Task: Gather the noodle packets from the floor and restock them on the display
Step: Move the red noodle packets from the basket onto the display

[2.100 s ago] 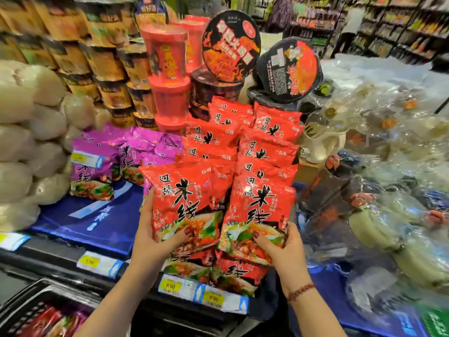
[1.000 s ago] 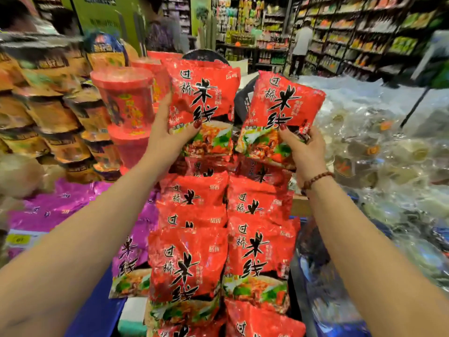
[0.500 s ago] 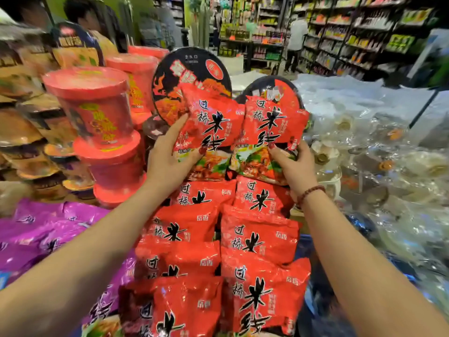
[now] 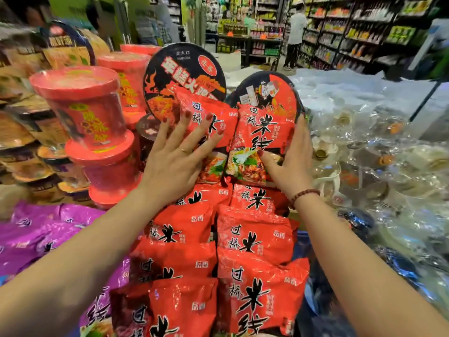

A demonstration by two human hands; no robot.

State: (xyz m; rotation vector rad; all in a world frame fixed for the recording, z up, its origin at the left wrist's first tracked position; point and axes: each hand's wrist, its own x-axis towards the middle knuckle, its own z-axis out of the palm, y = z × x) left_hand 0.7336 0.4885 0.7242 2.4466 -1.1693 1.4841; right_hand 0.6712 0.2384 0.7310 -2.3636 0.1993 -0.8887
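Left hand [image 4: 175, 161], fingers flat and spread, presses a red crinkly plastic noodle packet [image 4: 218, 117]; right hand [image 4: 294, 164], fingers straight, steadies a second red packet [image 4: 262, 132]. Probably light, soft, slippery: pinch edges.

Both bare arms reach forward and draw close together. The left hand [image 4: 177, 154] lies flat with fingers straight and spread (palm down, back toward the camera). The right hand [image 4: 290, 161] stands on edge, fingers straight and together, thumb splayed leftward.
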